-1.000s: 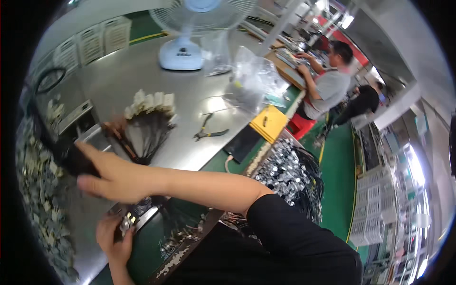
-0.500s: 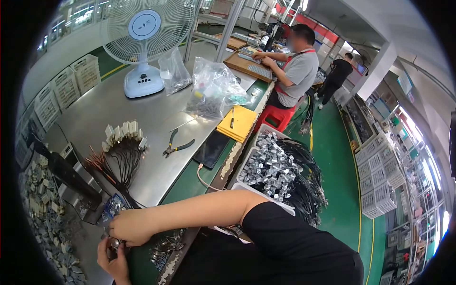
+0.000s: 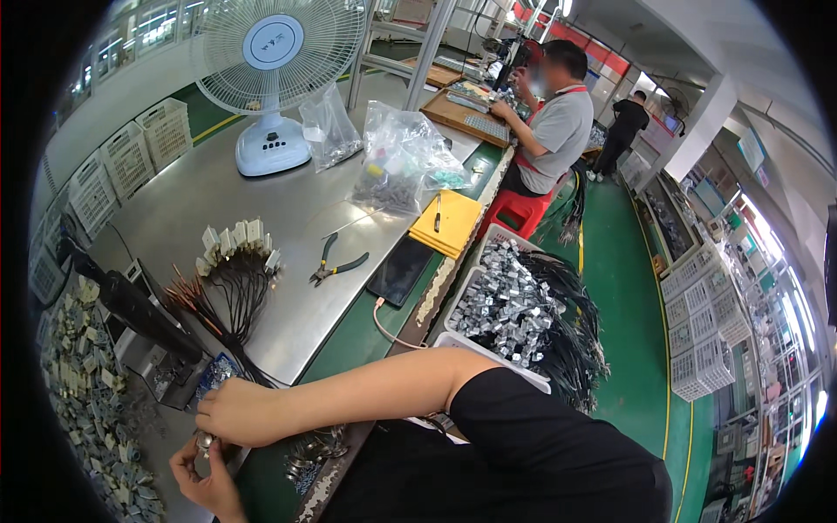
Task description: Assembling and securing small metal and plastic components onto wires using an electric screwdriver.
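Observation:
My left hand [image 3: 209,484] pinches a small round metal part [image 3: 206,443] between thumb and fingers, low at the left. Just above it my right hand [image 3: 234,411] is closed, fingers bent down beside that part; what they grip is hidden under the hand. A blue-patterned tray of small metal pieces [image 3: 218,371] lies past the right knuckles, at the foot of a black upright tool [image 3: 144,314]. A bundle of dark wires [image 3: 240,301] with white connectors reaches toward my right hand. Loose metal parts [image 3: 312,453] lie beside my right forearm.
Pliers [image 3: 336,268], a phone [image 3: 401,270] on a cable and a yellow pad [image 3: 446,222] lie on the bench. A fan [image 3: 273,144] and plastic bags [image 3: 397,166] stand behind. Connectors heap [image 3: 87,392] at left; a bin of wired parts [image 3: 506,305] is right. A co-worker [image 3: 558,122] sits beyond.
The view has shifted slightly, so the bench things sit a little further right. Both hands stay close together around the metal part. The co-worker has raised one hand toward the head.

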`<state>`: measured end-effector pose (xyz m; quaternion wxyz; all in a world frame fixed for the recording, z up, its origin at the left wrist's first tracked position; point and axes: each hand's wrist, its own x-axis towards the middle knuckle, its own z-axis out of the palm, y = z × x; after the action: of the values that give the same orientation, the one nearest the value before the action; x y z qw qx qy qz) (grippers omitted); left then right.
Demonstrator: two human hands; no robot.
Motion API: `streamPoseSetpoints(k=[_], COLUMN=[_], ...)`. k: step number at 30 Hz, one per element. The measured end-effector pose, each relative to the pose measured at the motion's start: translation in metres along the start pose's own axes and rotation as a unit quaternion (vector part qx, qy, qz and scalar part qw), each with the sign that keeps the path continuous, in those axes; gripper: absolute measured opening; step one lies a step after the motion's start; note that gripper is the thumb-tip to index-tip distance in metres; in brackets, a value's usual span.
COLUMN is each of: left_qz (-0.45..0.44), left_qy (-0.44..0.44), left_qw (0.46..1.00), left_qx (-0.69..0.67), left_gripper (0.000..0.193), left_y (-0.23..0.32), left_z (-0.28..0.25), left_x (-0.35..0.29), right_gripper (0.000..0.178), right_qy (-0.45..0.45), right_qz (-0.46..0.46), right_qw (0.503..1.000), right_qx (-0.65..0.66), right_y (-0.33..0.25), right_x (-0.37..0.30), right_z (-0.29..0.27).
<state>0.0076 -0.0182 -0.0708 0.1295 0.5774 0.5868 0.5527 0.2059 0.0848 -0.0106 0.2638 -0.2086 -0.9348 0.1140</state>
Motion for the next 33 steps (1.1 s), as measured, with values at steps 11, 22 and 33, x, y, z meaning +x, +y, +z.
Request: streamPoseSetpoints(k=[11,22,33], left_qz=[0.119,0.177,0.199], left_qy=[-0.254,-0.377,-0.378], left_qw=[0.959,0.909,0.903], left_qx=[0.043,-0.033,-0.050], left_gripper=[0.058,0.023,0.026], left_y=[0.060,0.065,0.063], left_z=[0.009,0.030,0.026], left_x=[-0.011,-0.009,-0.003], right_gripper=[0.051,0.043,0.033], right_qy=[-0.001,0.231,0.205], right_qz=[-0.036,0.361,0.298], right_qw=[0.998,0.900,0.920], right_qx=[-0.049,-0.076,-0.149], right_y=[0.054,0.179,0.145], right_x=[0.006,0.025,0.021], right_z=[-0.058,-0.084,-0.087])
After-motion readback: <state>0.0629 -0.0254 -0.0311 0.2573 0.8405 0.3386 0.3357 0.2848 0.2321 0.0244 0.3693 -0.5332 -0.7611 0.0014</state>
